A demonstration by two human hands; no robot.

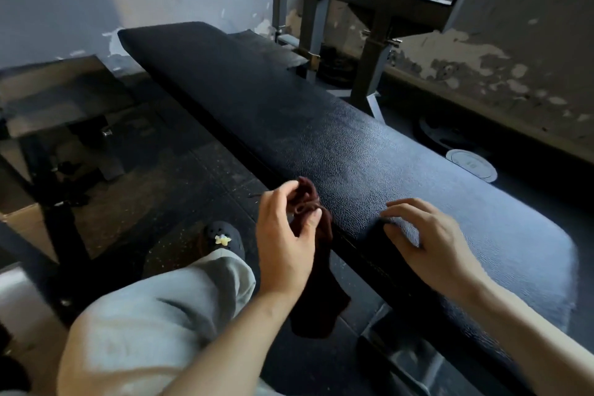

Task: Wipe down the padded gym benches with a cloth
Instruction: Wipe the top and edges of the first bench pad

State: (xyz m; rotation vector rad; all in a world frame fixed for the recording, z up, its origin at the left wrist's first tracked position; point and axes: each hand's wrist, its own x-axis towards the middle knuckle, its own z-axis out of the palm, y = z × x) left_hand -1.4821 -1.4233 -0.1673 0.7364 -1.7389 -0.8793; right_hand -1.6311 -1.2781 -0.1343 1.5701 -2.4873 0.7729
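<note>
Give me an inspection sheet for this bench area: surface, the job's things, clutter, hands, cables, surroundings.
Surface: black padded bench, textured, with a sheen at its near end.
Job's things: dark red cloth, bunched at the top, its tail hanging beside the bench's left edge.
Clutter: weight plate and round white disc on the floor to the right.
Hands: left hand grips the cloth; right hand rests on the pad, fingers loosely bent.
Cables: nothing seen.
Surroundings: dark metal rack, wall with peeling paint, speckled dark floor.
</note>
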